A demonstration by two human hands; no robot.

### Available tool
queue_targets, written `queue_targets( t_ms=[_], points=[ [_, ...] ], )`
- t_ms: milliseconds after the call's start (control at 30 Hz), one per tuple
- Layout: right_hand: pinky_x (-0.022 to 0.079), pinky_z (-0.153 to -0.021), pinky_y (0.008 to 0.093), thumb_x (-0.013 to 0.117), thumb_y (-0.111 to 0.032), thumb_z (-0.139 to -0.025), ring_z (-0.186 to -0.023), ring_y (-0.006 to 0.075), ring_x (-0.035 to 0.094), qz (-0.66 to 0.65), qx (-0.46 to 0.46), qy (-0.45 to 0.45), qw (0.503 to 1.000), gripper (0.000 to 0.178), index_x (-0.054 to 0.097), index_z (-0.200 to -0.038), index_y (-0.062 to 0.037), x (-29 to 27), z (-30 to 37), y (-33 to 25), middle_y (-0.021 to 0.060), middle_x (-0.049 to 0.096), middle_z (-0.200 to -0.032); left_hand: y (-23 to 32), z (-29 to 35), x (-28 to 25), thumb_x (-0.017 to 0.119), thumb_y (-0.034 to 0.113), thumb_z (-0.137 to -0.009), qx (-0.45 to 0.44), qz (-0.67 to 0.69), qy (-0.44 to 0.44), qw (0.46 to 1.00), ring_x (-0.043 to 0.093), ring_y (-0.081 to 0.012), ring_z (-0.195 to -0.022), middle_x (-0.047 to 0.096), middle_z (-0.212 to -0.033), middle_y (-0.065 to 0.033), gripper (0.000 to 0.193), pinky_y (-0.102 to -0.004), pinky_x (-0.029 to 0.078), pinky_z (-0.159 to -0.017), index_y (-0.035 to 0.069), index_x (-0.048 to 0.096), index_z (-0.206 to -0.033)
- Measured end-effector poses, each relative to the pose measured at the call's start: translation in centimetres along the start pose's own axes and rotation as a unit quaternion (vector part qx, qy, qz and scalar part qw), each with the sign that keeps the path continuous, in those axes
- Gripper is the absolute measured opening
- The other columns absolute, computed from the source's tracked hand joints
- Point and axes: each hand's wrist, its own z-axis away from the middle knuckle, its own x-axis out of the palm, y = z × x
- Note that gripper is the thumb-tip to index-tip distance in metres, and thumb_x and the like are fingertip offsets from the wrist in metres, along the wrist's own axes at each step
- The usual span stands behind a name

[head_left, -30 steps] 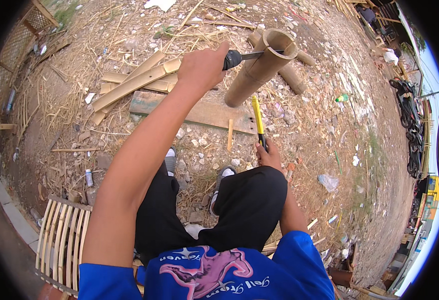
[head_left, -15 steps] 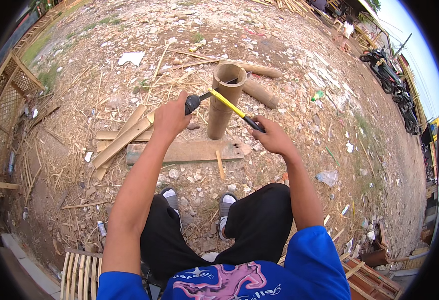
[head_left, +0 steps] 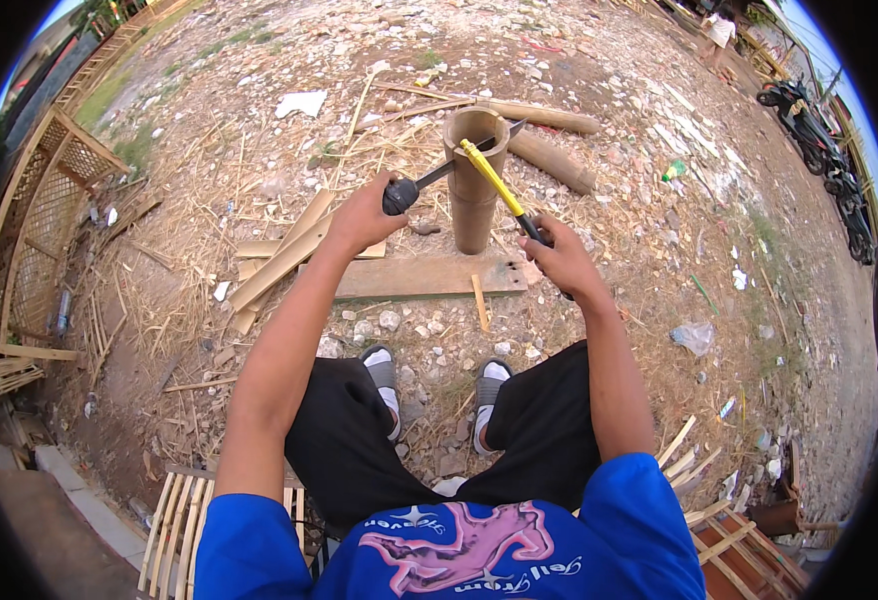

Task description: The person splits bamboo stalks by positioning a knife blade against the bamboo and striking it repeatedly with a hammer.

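Bamboo section [head_left: 474, 210], upright beyond plank [head_left: 414, 279]. Black-handled knife [head_left: 436, 175] across rim, left hand [head_left: 364, 218] grip clamped on handle. Yellow-and-black bar tool [head_left: 494, 180], clamped in right hand [head_left: 561, 258] grip, lifted to rim, now beside blade; contact unclear.

Left hand [head_left: 364, 217] is gripping a black-handled knife [head_left: 438, 175], it's crossing the upright bamboo tube [head_left: 473, 207] near the top; right hand [head_left: 562, 263] is holding a yellow stick-like tool [head_left: 494, 180] (black at the grip!), its tip possibly touching the knife.
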Motion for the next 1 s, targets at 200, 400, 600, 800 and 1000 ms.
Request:
queue_targets(
  t_ms=[200,400,600,800,1000],
  points=[
    [0.048,-0.072,0.0414,0.067,-0.020,-0.084,-0.076,0.0324,0.064,0.135,-0.079,0.071,0.985,0.029,0.063,-0.105,-0.0001,-3.4,1.0,2.6,0.0174,0.066,-0.081,1.0,1.9,0.3,0.076,0.011,-0.067,-0.052,0.112,-0.069,0.990,0.066,-0.0231,-0.078,0.064,-0.096,-0.0149,0.065,-0.0350,0.052,-0.068,0.010,0.049,-0.126],
    [0.049,-0.075,0.0439,0.066,-0.021,-0.083,-0.082,0.0370,0.066,0.139,-0.054,0.061,0.987,0.029,0.064,-0.106,-0.0023,-5.8,2.4,2.4,0.0214,0.067,-0.083,-2.0,5.4,2.2,0.076,0.009,-0.062,-0.033,0.125,-0.028,0.991,0.062,-0.0189,-0.071,0.064,-0.085,-0.0082,0.055,-0.0320,0.050,-0.067,0.005,0.058,-0.114],
    [0.048,-0.066,0.0397,0.067,-0.021,-0.086,-0.068,0.0276,0.064,0.046,-0.033,0.104,0.993,0.030,0.063,-0.108,-0.0019,-8.6,3.9,3.4,0.0151,0.065,-0.074,4.3,4.0,1.5,0.074,0.017,-0.062,-0.073,0.116,0.067,0.988,0.061,-0.0172,-0.070,0.066,-0.078,-0.0083,0.048,-0.0300,0.050,-0.070,0.004,0.068,-0.108],
    [0.045,-0.063,0.0340,0.067,-0.021,-0.087,-0.064,0.0178,0.056,0.023,-0.042,0.144,0.988,0.028,0.065,-0.107,-0.0016,-9.3,3.3,5.9,0.0092,0.061,-0.071,2.5,5.2,-0.3,0.075,0.012,-0.059,-0.169,0.141,0.138,0.966,0.061,-0.0147,-0.071,0.067,-0.082,-0.0065,0.056,-0.0268,0.049,-0.069,0.000,0.068,-0.112],
    [0.042,-0.062,0.0330,0.066,-0.022,-0.088,-0.064,0.0151,0.052,-0.008,-0.063,0.152,0.986,0.027,0.064,-0.104,-0.0008,-9.4,1.7,7.1,0.0076,0.059,-0.070,0.9,3.7,-2.4,0.076,0.009,-0.060,-0.219,0.212,0.214,0.928,0.055,-0.0111,-0.060,0.062,-0.072,-0.0023,0.050,-0.0264,0.044,-0.057,0.000,0.068,-0.108]
  ],
)
